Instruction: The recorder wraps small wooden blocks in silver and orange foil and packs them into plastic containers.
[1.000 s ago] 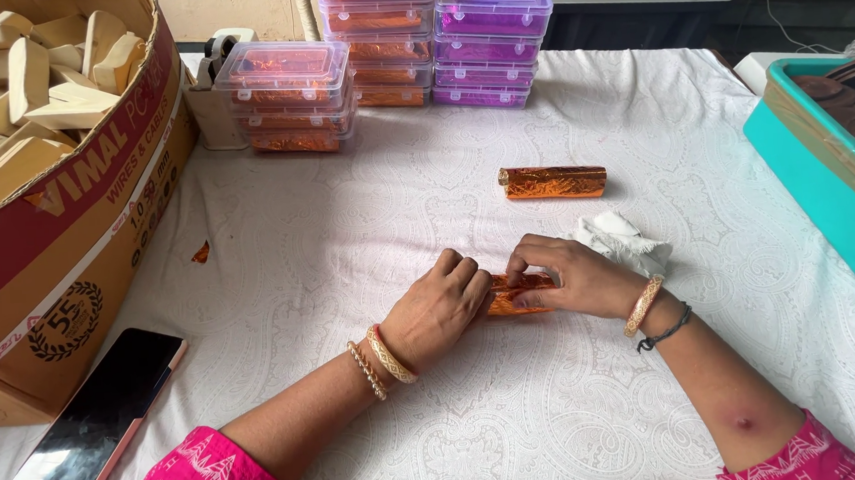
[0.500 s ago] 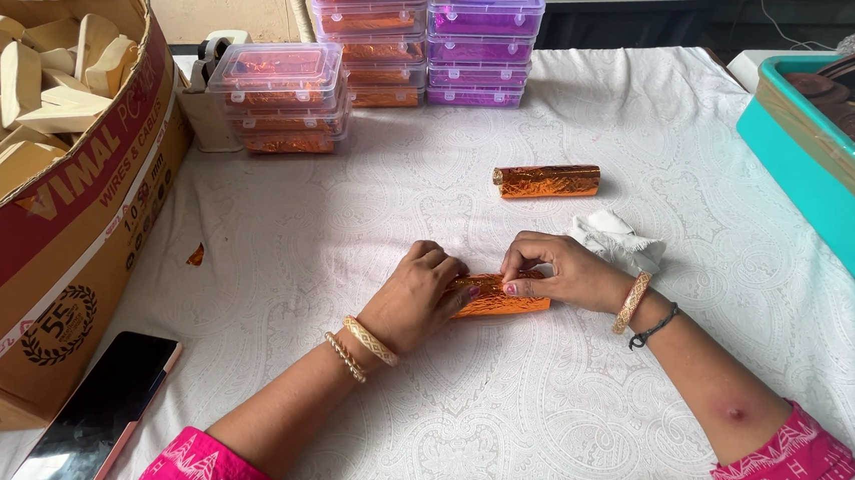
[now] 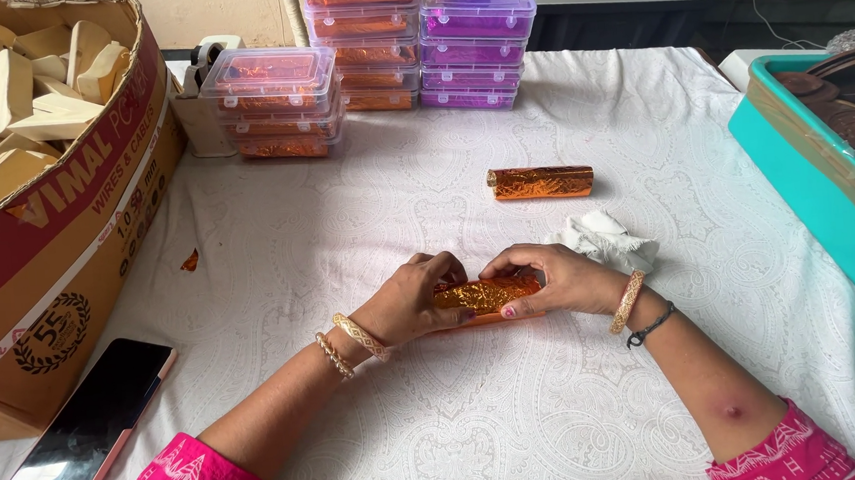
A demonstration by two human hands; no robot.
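Left hand (image 3: 414,298) and right hand (image 3: 550,276) both curled tight round orange foil-wrapped block (image 3: 484,294), pressing it on white tablecloth (image 3: 519,404)

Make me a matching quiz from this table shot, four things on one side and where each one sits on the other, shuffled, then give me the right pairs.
Things:
1. foil roll
2. phone
3. white cloth
4. foil bar

Places:
A. at the near left corner, beside the cardboard box
B. between the left hand and right hand
C. alone mid-table, beyond the hands
D. crumpled just behind the right hand

Pairs: 1-C, 2-A, 3-D, 4-B
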